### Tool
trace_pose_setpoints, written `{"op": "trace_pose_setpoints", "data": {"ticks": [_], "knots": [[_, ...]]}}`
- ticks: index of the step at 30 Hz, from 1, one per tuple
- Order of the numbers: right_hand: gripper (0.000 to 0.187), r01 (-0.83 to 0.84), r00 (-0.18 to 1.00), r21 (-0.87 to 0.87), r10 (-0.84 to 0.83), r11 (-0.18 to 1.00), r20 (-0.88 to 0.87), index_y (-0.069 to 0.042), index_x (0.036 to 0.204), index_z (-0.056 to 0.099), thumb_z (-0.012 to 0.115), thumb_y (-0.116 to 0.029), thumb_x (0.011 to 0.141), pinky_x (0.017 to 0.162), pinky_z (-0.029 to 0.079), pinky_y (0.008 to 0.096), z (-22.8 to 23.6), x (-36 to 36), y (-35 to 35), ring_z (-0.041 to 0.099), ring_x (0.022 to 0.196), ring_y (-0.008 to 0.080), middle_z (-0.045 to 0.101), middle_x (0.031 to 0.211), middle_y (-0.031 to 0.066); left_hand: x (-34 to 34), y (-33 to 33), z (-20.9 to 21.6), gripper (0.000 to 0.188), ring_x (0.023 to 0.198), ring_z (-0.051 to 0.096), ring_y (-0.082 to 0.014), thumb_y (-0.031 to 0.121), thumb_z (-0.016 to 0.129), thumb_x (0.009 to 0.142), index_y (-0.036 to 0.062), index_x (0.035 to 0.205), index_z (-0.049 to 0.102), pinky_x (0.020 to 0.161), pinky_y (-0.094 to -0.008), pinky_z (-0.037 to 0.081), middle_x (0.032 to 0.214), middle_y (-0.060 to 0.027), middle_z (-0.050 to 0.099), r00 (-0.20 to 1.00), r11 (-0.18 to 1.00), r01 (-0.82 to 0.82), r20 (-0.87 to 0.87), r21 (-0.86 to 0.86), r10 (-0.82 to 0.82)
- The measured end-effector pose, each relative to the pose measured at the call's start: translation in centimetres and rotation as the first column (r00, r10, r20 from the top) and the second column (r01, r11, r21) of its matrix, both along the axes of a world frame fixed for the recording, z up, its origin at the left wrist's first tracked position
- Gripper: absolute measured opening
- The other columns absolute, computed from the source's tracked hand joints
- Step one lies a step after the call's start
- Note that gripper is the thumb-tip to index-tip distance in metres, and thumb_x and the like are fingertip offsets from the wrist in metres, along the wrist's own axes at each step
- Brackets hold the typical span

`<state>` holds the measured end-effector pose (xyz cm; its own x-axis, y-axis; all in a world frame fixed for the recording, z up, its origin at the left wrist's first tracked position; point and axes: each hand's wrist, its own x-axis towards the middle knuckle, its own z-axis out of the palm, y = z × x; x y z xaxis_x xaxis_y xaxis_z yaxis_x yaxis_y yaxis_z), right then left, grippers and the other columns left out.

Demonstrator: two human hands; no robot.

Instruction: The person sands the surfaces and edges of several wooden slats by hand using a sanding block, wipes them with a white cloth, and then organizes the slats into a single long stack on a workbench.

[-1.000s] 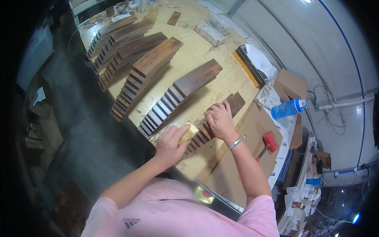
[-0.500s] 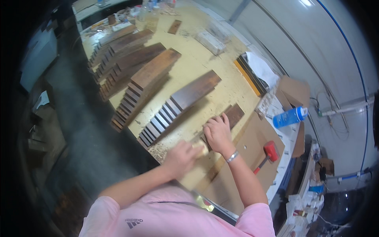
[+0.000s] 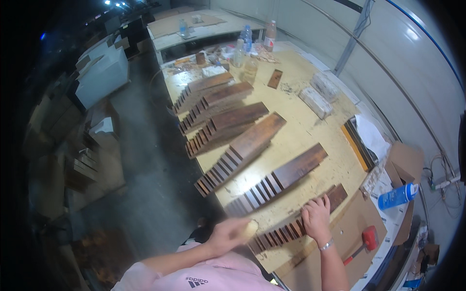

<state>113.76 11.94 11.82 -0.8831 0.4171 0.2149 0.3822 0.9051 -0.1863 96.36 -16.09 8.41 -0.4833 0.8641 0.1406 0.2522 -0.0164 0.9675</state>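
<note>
My left hand [image 3: 227, 237] is closed around a pale yellow block [image 3: 250, 230], possibly a sponge; its exact kind is unclear. It is at the near-left end of a stepped stack of dark brown wooden boards [image 3: 284, 234]. My right hand [image 3: 317, 217], with a silver band at the wrist, grips the upper part of that stack, its fingers over the edges. Left of it lies another stepped stack of wooden boards [image 3: 300, 165], its lower steps pale with glare. Beyond that, several similar stacks [image 3: 257, 132] are fanned out along the yellowish table [image 3: 296, 133].
To the right, a red-headed mallet [image 3: 369, 237] lies on brown cardboard [image 3: 335, 257], near a blue bottle [image 3: 398, 196]. Whitish blocks [image 3: 316, 102] and a small brown piece [image 3: 274, 78] lie farther back. Plastic bottles [image 3: 246, 39] stand at the far end. A walkway floor [image 3: 160, 169] runs along the left.
The view has swung, so the table sits farther right and lower. My left hand has moved away from my right hand to the stack's near end, uncovering its steps. My right hand keeps its grip.
</note>
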Motion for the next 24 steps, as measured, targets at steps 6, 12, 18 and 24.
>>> {"op": "trace_pose_setpoints", "data": {"ticks": [6, 12, 18, 24], "knots": [[0.016, 0.074, 0.996, -0.132, -0.081, 0.988, -0.046, -0.009, 0.091, 0.073, 0.06, -0.019, 0.091, 0.118, 0.028, 0.0623, 0.9, -0.7, -0.5, 0.06, 0.114, 0.0293, 0.069, 0.099, 0.0048, -12.7, -0.5, 0.7, 0.052, 0.086, 0.06, -0.0076, -0.006, 0.071, 0.086, -0.0009, 0.137, 0.062, 0.08, -0.0241, 0.053, 0.098, -0.0011, 0.059, 0.981, 0.982, -0.176, 0.099, 0.064, 0.169], [0.017, 0.392, 0.896, -0.057, -0.395, 0.918, -0.201, -0.003, 0.107, 0.072, 0.062, -0.009, 0.095, 0.112, 0.04, 0.0521, 4.5, -2.4, -6.0, 0.062, 0.116, 0.0302, 0.068, 0.118, 0.0139, -37.2, 1.6, -1.1, 0.048, 0.074, 0.059, -0.0067, -0.009, 0.072, 0.08, 0.0014, 0.126, 0.062, 0.066, -0.0252, 0.053, 0.083, -0.0004, 0.06, 0.872, 0.871, -0.466, -0.087, 0.158, 0.482], [0.016, 0.687, 0.673, -0.19, -0.713, 0.701, -0.195, 0.002, 0.108, 0.072, 0.061, -0.005, 0.098, 0.098, 0.051, 0.0454, 2.9, -8.4, -17.2, 0.065, 0.108, 0.0377, 0.068, 0.116, 0.0192, -62.6, 7.1, -4.9, 0.03, 0.078, 0.065, -0.0267, 0.002, 0.078, 0.078, 0.0062, 0.101, 0.061, 0.069, -0.0387, 0.053, 0.085, -0.0088, 0.064, 0.659, 0.743, -0.663, -0.396, 0.096, 0.639], [0.013, 0.671, 0.735, -0.096, -0.676, 0.736, -0.051, 0.001, 0.104, 0.072, 0.068, -0.001, 0.091, 0.077, 0.057, 0.0351, -1.7, -12.8, -29.6, 0.069, 0.096, 0.0338, 0.071, 0.107, 0.0178, -74.4, 13.7, -6.8, 0.027, 0.099, 0.065, -0.0353, 0.009, 0.078, 0.08, 0.0093, 0.101, 0.061, 0.082, -0.0485, 0.051, 0.098, -0.0114, 0.066, 0.569, 0.712, -0.702, -0.61, -0.01, 0.552]]}}
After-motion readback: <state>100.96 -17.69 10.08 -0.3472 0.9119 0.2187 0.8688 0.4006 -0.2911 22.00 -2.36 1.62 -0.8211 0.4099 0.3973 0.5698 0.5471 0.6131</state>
